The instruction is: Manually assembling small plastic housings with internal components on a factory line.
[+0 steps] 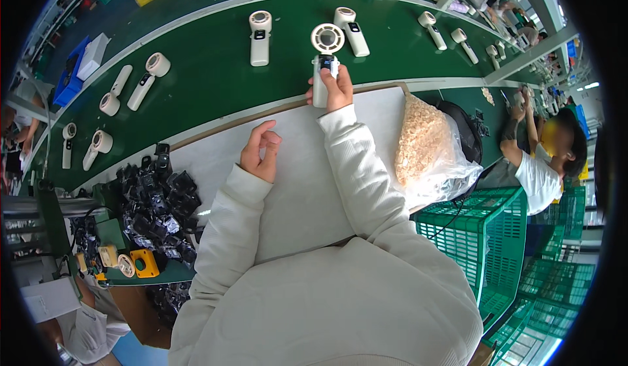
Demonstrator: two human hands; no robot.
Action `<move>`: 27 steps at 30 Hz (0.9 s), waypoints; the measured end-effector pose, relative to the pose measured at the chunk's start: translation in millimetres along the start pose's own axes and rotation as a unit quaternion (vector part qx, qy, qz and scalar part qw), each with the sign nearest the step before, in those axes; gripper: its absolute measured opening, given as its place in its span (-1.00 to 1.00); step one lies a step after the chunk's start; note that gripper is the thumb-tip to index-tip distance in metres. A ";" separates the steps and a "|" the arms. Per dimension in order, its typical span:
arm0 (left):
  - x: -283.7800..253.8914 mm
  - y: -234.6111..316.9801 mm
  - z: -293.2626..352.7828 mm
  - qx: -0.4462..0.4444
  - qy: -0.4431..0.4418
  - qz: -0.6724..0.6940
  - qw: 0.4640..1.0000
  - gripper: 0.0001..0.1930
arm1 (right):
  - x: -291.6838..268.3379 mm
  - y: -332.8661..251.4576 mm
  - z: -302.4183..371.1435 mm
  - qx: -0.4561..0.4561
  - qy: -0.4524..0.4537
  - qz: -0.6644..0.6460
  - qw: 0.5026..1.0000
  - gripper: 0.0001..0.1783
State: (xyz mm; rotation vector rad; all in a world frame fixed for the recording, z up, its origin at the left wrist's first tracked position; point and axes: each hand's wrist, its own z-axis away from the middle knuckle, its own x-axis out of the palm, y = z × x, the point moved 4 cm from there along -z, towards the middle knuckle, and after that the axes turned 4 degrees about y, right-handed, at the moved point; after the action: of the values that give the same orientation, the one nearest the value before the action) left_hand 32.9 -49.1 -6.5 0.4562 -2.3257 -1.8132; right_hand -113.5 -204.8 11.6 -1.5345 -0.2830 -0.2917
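In my right hand point(336, 91) is a white handheld fan point(327, 39), held upright by its handle at the far edge of the grey work surface point(301, 189). My thumb lies on the front of the handle, near a dark panel; the round head points away from me. My left hand point(260, 151) hovers over the grey surface, loosely curled with the thumb apart and nothing visible in it. Just past the held fan, more white handheld fans lie on the green conveyor belt point(209, 68), including one fan point(260, 39) to its left and another fan point(352, 31) to its right.
A heap of small black plastic parts point(160, 202) lies at the left. Right of my forearm sits a clear bag of small beige pieces point(422, 143), beside green plastic crates point(474, 235). A co-worker point(546, 160) sits at the right. A yellow button box point(144, 263) stands lower left.
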 end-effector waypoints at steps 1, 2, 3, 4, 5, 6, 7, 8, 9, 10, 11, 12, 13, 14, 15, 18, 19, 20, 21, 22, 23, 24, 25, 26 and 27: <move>0.5 0.1 -1.2 -0.001 -0.001 0.010 1.000 -0.60 | -0.8 1.8 -6.7 0.002 0.021 0.007 1.000 -0.75; 0.7 0.4 -1.8 -0.002 0.002 0.017 1.000 -0.60 | -2.0 4.9 -17.0 0.006 0.038 0.012 0.999 -0.74; 0.5 1.3 -1.7 0.003 0.017 0.006 1.000 -0.60 | -2.8 9.1 -31.1 0.007 0.068 0.024 0.997 -0.67; 1.7 1.2 -2.4 -0.011 0.006 0.024 1.000 -0.60 | -4.6 11.1 -48.9 0.045 0.078 0.079 0.993 -0.59; -1.3 0.0 -4.2 -0.025 -0.007 0.044 0.999 -0.60 | -7.5 11.0 -65.8 0.081 0.091 0.136 0.983 -0.52; -9.7 6.7 -7.8 -0.020 0.004 0.036 0.999 -0.60 | -5.7 7.2 -81.1 0.081 0.102 0.180 0.975 -0.45; -15.1 14.8 -11.9 -0.006 -0.028 0.010 1.000 -0.60 | -3.6 4.4 -94.0 0.078 0.113 0.222 0.965 -0.39; -17.5 26.8 -16.3 0.007 -0.061 -0.015 0.998 -0.60 | 4.6 7.2 -99.5 0.076 0.103 0.219 0.967 -0.39; -19.8 36.9 -19.2 0.018 -0.093 -0.040 0.995 -0.60 | 4.3 3.2 -113.1 0.072 0.094 0.277 0.953 -0.39; -20.9 42.1 -22.5 0.030 -0.127 -0.064 0.989 -0.61 | 2.5 3.4 -121.4 0.065 0.088 0.334 0.936 -0.38; -28.9 43.4 -28.3 0.014 -0.118 -0.099 0.988 -0.61 | 1.9 -0.6 -132.8 0.057 0.080 0.390 0.915 -0.38; -42.1 41.9 -45.7 0.003 -0.106 -0.135 0.985 -0.62 | 0.5 -1.5 -139.0 0.041 0.071 0.442 0.893 -0.38; -55.5 36.2 -67.4 0.019 -0.093 -0.142 0.985 -0.62 | -4.9 0.1 -137.7 0.019 0.065 0.489 0.870 -0.38; -69.6 22.5 -91.0 0.017 -0.061 -0.183 0.981 -0.62 | -6.1 -3.7 -147.5 -0.003 0.064 0.535 0.842 -0.37; -84.9 7.3 -105.0 0.006 -0.028 -0.221 0.975 -0.61 | -12.8 -6.9 -152.5 -0.019 0.061 0.583 0.810 -0.37; -149.3 -20.0 -161.9 0.023 0.076 -0.478 0.875 -0.55 | -20.5 -11.6 -167.9 -0.065 0.064 0.717 0.691 -0.35; -171.8 -29.6 -183.5 -0.019 0.109 -0.538 0.836 -0.53 | -42.2 -26.9 -166.3 -0.102 0.033 0.657 0.746 -0.35; -198.7 -39.7 -199.4 -0.068 0.144 -0.593 0.790 -0.51 | -59.7 -34.7 -157.2 -0.137 -0.006 0.594 0.792 -0.34; -227.0 -44.6 -204.3 -0.085 0.197 -0.623 0.753 -0.50 | -49.5 -67.4 -117.5 -0.092 -0.085 0.497 0.858 -0.43; -253.3 -47.5 -206.8 -0.099 0.246 -0.651 0.711 -0.49 | -35.7 -127.3 -63.5 -0.041 -0.160 0.390 0.906 -0.51; -273.7 -45.9 -214.2 -0.103 0.248 -0.653 0.709 -0.49 | -37.8 -164.3 -19.3 0.008 -0.213 0.360 0.908 -0.58; -299.7 -43.7 -217.2 -0.147 0.268 -0.695 0.651 -0.47 | -53.3 -187.5 10.3 -0.013 -0.284 0.355 0.891 -0.64; -319.7 -40.1 -221.1 -0.184 0.284 -0.730 0.594 -0.45 | -77.4 -209.3 43.8 -0.026 -0.328 0.353 0.876 -0.65; -341.3 -41.8 -218.7 -0.183 0.311 -0.725 0.587 -0.46 | -100.5 -228.5 71.2 -0.099 -0.372 0.400 0.832 -0.66; -353.8 -47.8 -223.5 -0.177 0.330 -0.718 0.586 -0.47 | -117.0 -247.8 103.5 -0.040 -0.344 0.423 0.837 -0.67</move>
State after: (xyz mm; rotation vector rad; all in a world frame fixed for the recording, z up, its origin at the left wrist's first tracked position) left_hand 441.3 -147.2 26.2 2.8106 -0.7173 -1.6827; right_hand -311.4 -104.2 202.7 -1.6512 -0.1197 0.9824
